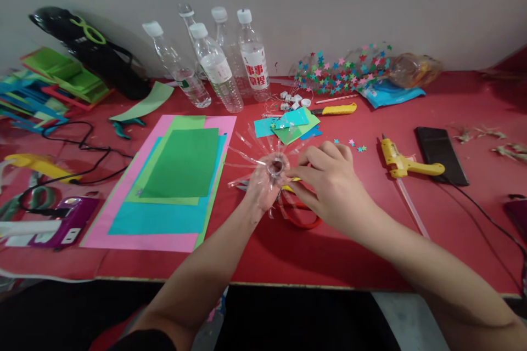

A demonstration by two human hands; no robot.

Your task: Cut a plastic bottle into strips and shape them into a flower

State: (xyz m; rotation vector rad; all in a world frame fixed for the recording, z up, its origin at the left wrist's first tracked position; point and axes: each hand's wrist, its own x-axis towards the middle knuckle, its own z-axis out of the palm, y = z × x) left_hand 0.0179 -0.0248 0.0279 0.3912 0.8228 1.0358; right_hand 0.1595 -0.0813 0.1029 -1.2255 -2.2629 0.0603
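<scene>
My left hand is closed around a clear plastic bottle top that has been cut into long strips. Its round mouth faces up, and the strips splay outward like rays. My right hand pinches at the right side of this cut bottle, thumb and forefinger close to the mouth; its fingertips partly hide the strip between them. Beneath the hands lie scissors with red handles and a tool with yellow grips, both partly covered.
Coloured paper sheets are stacked left. Several plastic bottles stand at the back, beside a star-covered bottle. A yellow box cutter lies behind small cards. A glue gun and a phone lie right.
</scene>
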